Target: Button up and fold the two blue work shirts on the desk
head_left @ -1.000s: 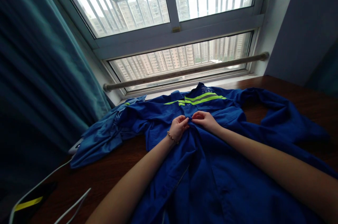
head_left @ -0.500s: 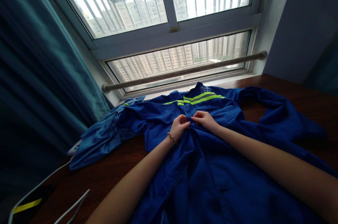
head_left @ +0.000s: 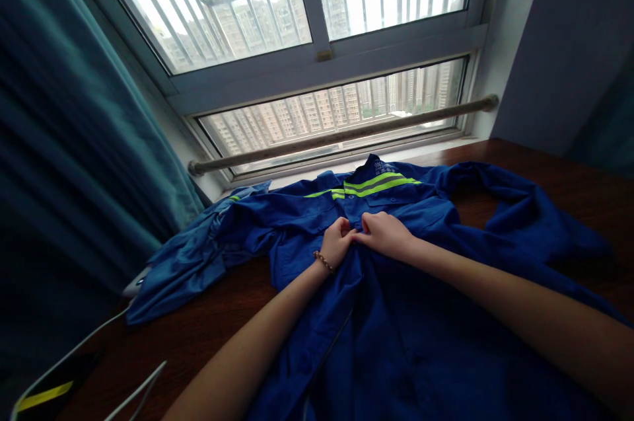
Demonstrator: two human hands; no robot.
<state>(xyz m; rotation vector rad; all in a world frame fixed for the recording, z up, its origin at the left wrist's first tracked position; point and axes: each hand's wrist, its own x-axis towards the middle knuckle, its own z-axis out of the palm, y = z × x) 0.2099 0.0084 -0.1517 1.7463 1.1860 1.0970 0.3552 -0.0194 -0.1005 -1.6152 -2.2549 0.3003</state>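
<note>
A blue work shirt [head_left: 396, 328] with yellow-green reflective stripes lies spread front-up on a dark wooden table [head_left: 208, 322], collar toward the window. My left hand [head_left: 337, 241], with a bead bracelet on its wrist, pinches the left edge of the shirt's front opening at chest height. My right hand [head_left: 384, 232] is closed on the right edge, its fingertips touching the left hand's. Both hands meet at the shirt's centre line below the collar. What lies between the fingertips is hidden.
A second, lighter blue garment [head_left: 183, 269] is bunched at the table's left. White cables [head_left: 133, 394] and a dark object with a yellow band [head_left: 44, 394] lie at the front left. A teal curtain [head_left: 64, 143] hangs on the left; a barred window [head_left: 317, 51] stands behind.
My right hand has shifted slightly left, over the front opening, closing against my left hand. The view has drifted a little.
</note>
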